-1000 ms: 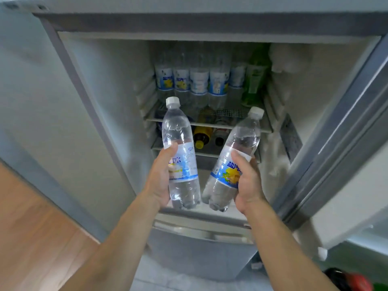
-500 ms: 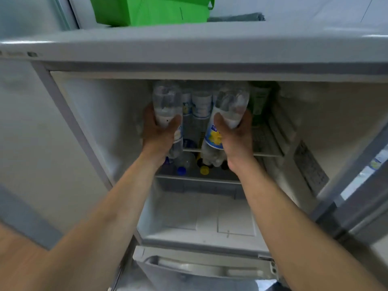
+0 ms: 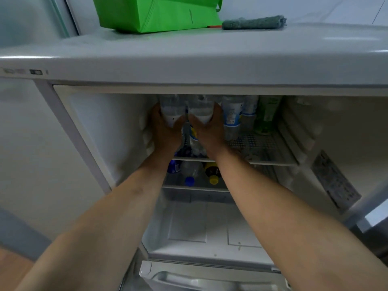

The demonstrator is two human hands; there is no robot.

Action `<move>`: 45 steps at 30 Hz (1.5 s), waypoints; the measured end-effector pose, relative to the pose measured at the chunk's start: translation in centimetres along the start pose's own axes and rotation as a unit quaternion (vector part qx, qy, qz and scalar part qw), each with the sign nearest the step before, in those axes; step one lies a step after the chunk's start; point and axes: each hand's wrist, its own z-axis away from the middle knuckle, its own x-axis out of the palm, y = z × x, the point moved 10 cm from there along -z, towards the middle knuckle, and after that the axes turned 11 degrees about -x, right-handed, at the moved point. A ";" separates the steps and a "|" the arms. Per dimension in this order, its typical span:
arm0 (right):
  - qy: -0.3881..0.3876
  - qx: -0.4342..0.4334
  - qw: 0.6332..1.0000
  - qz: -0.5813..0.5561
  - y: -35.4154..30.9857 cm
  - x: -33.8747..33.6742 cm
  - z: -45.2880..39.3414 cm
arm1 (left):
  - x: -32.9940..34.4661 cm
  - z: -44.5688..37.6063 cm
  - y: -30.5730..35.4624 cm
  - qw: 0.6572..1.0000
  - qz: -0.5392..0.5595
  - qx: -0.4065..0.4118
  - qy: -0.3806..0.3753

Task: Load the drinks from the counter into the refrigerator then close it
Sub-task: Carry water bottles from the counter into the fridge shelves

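Observation:
Both my arms reach into the open refrigerator (image 3: 189, 68). My left hand (image 3: 165, 131) grips a clear water bottle (image 3: 172, 109) at the left end of the upper wire shelf (image 3: 262, 148). Beside it my right hand (image 3: 207, 131) grips a second clear bottle (image 3: 200, 111) with a blue and yellow label. The two bottles stand upright and close together; their caps are hidden behind the refrigerator's top edge. More labelled bottles (image 3: 233, 114) and a green bottle (image 3: 267, 114) stand to the right at the back of the same shelf.
On the lower shelf lie bottles with a blue cap (image 3: 189, 181) and a yellow cap (image 3: 214, 180). A white compartment floor (image 3: 210, 229) lies below. A green bag (image 3: 157, 13) and a grey cloth (image 3: 254, 22) sit on top of the refrigerator. The door edge (image 3: 373, 211) stands at right.
Both hands have carried the two bottles from in front of the refrigerator up and deep onto the upper shelf, and brought them closer together. My view has tilted upward.

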 end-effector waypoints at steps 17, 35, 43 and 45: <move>-0.115 0.026 0.955 0.273 2.2 -1.7 2.3 | 0.2 5.1 -4.2 0.985 -0.005 -0.172 0.013; -0.054 0.060 0.976 0.200 3.6 0.8 1.5 | -1.3 3.5 -7.9 0.965 0.010 -0.262 -0.018; -0.039 0.054 0.967 0.245 3.7 0.4 1.9 | -4.1 6.8 -8.8 0.965 0.069 -0.252 0.024; -0.040 0.053 0.965 0.254 3.9 0.3 2.1 | -4.8 7.2 -8.9 0.965 0.065 -0.252 0.027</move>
